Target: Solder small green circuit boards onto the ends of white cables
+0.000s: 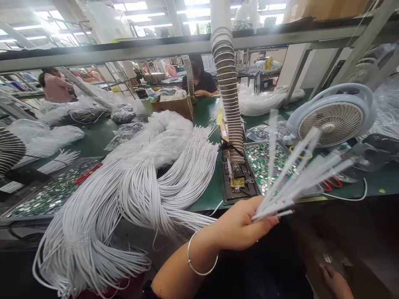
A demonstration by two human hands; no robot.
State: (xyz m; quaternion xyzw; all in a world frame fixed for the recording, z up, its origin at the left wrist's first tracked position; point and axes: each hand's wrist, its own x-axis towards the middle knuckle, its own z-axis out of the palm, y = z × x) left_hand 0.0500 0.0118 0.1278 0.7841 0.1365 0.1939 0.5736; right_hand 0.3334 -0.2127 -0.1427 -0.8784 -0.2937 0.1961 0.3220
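My left hand (241, 226), with a bangle on the wrist, is closed around a bunch of white cables (289, 182). Their ends fan out up and to the right, smeared by motion. One cable end, just past the fingers, shows a reddish tip. Left of this hand, a large bundle of white cables (137, 195) drapes over the bench edge, partly wrapped in clear plastic (165, 133). Low at the right edge of the view is my right hand (335, 282), away from the cables; its fingers are mostly hidden and blurred.
A soldering tray (227, 182) stands beneath a ribbed extraction hose (229, 91). Trays of small green circuit boards (268, 162) lie on both sides. At the right are a fan (333, 118) and red-handled pliers (332, 183). A co-worker (202, 81) sits across the bench (202, 199).
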